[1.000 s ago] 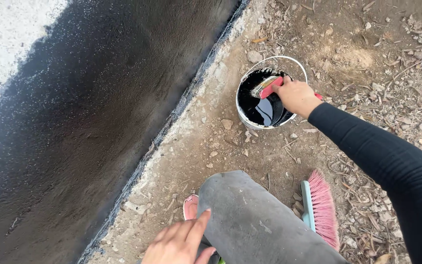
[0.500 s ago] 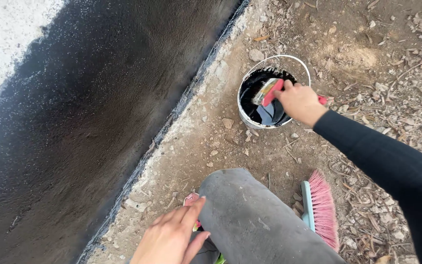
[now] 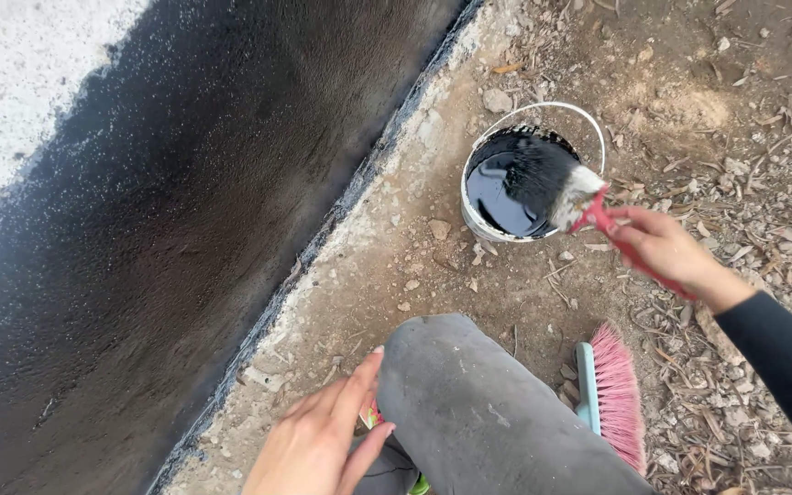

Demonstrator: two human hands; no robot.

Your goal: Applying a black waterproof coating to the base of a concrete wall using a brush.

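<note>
Outdoors, black-coated wall (image 3: 167,229), stony dirt ground (image 3: 717,110)

Two hands show — one left hand (image 3: 318,445) low down by the knee, and one right hand (image 3: 666,252) up near the bucket. There is one white bucket (image 3: 472,218), and it has one wire handle (image 3: 556,108) looped over the top. One paintbrush (image 3: 561,183) with a red handle hangs over it. One pink hand broom (image 3: 614,396) lies on the dirt. One knee (image 3: 478,403) in grey trousers pokes up in the middle. One black sleeve (image 3: 781,362) shows — only on the right arm. One wall (image 3: 139,211) is painted black. Little stones and twigs lie all about, too many to count.
</note>
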